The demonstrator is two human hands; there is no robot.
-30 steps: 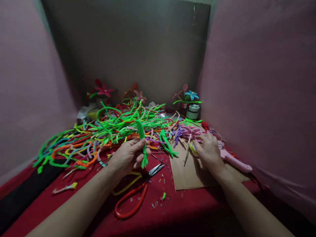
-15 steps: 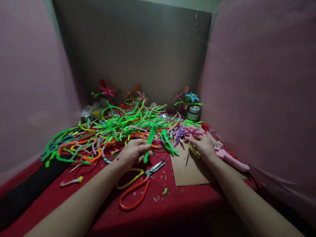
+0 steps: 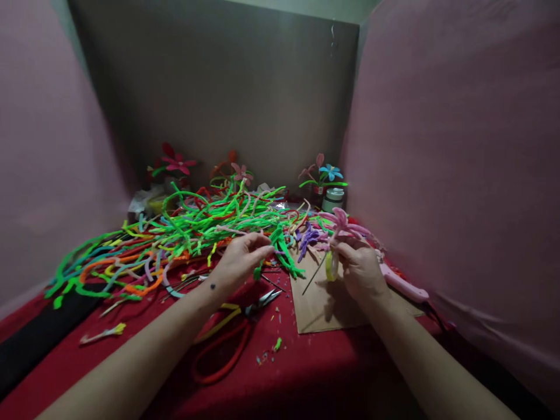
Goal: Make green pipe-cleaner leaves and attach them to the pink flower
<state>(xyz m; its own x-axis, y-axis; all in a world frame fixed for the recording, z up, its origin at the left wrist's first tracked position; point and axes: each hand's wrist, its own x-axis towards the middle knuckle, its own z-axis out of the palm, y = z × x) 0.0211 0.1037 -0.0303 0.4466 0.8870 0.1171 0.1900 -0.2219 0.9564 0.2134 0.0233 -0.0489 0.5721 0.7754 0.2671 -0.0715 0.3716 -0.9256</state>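
Note:
My left hand (image 3: pixel 242 259) is closed, thumb and forefinger pinched on a green pipe-cleaner leaf (image 3: pixel 258 272); much of the leaf is behind the fingers. My right hand (image 3: pixel 362 269) grips a pink pipe-cleaner flower (image 3: pixel 340 219) by its stem (image 3: pixel 313 276), whose thin dark end slants down to the left. A roll of yellow tape (image 3: pixel 331 266) hangs at the same fingers. Beyond my left fingertips lie more green pipe-cleaner pieces (image 3: pixel 286 259). Scissors (image 3: pixel 225 354) with red and yellow handles rest on the red cloth below my left hand.
A tangled heap of pipe cleaners (image 3: pixel 210 219) spreads across the back and left. Cardboard (image 3: pixel 326 315) lies under my right hand, beside a pink glue gun (image 3: pixel 405 284). Purple pieces (image 3: pixel 308 238), a lidded jar (image 3: pixel 333 200) and finished flowers (image 3: pixel 331 171) stand or lie farther back.
The view has swung slightly right. My right hand has lifted and tilted the pink flower, its stem now more slanted. The green leaf in my left hand has turned and is more hidden.

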